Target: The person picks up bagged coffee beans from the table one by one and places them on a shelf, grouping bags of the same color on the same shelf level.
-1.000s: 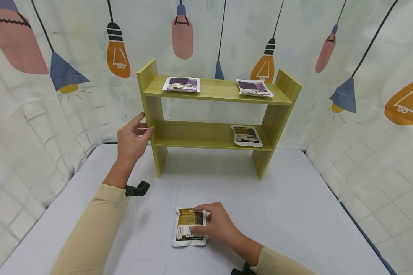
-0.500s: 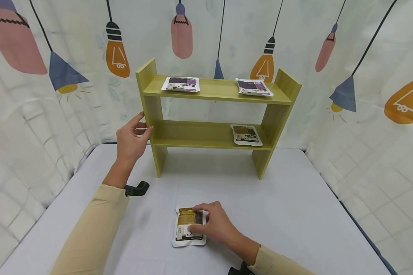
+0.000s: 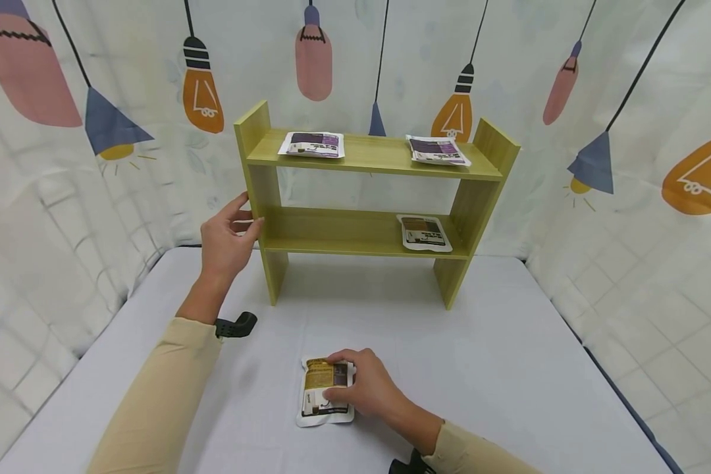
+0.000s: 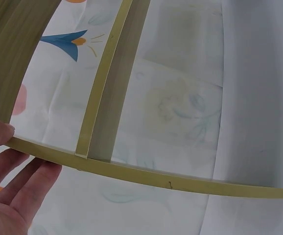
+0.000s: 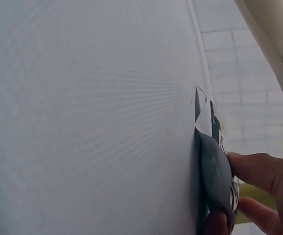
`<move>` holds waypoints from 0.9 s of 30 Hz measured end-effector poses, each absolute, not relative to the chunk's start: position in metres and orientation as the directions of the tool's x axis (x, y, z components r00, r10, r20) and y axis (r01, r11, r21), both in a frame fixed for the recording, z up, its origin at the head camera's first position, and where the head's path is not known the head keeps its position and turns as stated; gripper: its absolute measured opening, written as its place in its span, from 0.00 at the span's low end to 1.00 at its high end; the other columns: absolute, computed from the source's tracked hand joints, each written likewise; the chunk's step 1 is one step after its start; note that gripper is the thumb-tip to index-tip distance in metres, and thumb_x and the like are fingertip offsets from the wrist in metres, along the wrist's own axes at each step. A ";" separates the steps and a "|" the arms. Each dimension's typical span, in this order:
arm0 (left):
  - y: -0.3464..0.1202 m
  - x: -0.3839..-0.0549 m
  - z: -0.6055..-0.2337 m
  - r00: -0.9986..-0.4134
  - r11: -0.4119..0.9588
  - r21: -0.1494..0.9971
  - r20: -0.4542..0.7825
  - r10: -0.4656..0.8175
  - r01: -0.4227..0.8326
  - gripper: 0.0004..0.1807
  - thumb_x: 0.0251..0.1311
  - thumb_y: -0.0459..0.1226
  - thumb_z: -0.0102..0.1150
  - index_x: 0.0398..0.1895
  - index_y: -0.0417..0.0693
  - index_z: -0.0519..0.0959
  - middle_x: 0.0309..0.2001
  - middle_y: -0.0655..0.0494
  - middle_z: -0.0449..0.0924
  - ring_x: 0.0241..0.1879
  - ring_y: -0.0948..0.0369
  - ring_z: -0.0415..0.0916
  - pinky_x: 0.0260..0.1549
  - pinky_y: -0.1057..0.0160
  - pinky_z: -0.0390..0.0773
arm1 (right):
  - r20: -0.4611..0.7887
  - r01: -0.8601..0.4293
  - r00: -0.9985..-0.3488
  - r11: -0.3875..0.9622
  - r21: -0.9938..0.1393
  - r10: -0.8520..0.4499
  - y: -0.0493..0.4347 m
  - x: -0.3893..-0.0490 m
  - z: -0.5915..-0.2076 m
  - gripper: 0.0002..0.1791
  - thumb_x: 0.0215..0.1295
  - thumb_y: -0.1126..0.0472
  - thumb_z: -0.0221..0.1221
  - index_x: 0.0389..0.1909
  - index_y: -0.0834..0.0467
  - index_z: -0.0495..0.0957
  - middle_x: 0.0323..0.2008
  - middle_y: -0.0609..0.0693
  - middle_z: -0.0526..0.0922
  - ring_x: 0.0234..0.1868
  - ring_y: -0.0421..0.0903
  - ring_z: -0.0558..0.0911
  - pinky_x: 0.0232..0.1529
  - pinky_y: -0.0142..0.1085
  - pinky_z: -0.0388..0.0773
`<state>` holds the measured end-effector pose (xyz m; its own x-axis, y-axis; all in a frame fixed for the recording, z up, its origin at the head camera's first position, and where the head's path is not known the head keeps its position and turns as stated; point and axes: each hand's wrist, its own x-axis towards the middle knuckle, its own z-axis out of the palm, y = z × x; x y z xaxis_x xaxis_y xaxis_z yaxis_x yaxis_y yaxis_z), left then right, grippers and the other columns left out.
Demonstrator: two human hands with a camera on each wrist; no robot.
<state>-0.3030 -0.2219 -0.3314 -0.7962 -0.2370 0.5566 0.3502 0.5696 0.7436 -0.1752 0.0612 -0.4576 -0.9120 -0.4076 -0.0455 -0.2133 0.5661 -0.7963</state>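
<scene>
In the head view my left hand (image 3: 226, 240) holds the left side panel of a yellow-green wooden shelf (image 3: 367, 169). The left wrist view shows the thumb on the panel's inner side and the fingers (image 4: 36, 183) on its outer side. Lower down, a white pouch (image 3: 320, 411) with a gold and black label lies flat on the table. My right hand (image 3: 373, 388) grips its right side, thumb on the printed face and forefinger at the top edge. From the right wrist, the pouch (image 5: 215, 164) appears edge-on, with one fingertip by its side near the tabletop.
Two purple-labelled pouches lie on the top shelf, a left one (image 3: 313, 145) and a right one (image 3: 437, 151). A brown-labelled pouch (image 3: 424, 234) is at the right of the lower shelf. White cloth covers the table (image 3: 498, 368); a lamp-print curtain (image 3: 367, 66) hangs behind.
My right hand has shifted slightly left over the pouch, its forefinger further along the top edge. My left hand and the shelf have stayed in place.
</scene>
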 end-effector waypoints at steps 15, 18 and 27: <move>-0.221 -0.300 -0.328 -0.802 0.574 0.743 0.551 -0.232 0.344 0.30 0.71 0.42 0.60 0.75 0.63 0.70 0.53 0.42 0.86 0.49 0.46 0.87 0.51 0.48 0.85 | -0.009 -0.227 -0.918 0.542 -0.809 -0.396 0.060 -0.175 -0.464 0.27 0.49 0.56 0.79 0.53 0.45 0.85 0.46 0.47 0.81 0.42 0.42 0.73 0.40 0.31 0.70; -0.221 -0.299 -0.328 -0.803 0.574 0.744 0.549 -0.233 0.342 0.30 0.71 0.42 0.60 0.75 0.63 0.70 0.53 0.42 0.86 0.49 0.46 0.87 0.52 0.47 0.85 | 0.012 -0.238 -0.918 0.526 -0.816 -0.396 0.060 -0.175 -0.465 0.27 0.49 0.57 0.79 0.53 0.45 0.85 0.44 0.47 0.80 0.40 0.42 0.72 0.38 0.31 0.70; -0.221 -0.302 -0.330 -0.799 0.573 0.743 0.554 -0.235 0.347 0.30 0.71 0.41 0.61 0.75 0.63 0.70 0.53 0.42 0.86 0.49 0.46 0.87 0.50 0.47 0.85 | 0.041 -0.242 -0.921 0.487 -0.839 -0.387 0.061 -0.174 -0.466 0.26 0.46 0.58 0.80 0.50 0.46 0.87 0.44 0.47 0.81 0.40 0.41 0.74 0.37 0.28 0.74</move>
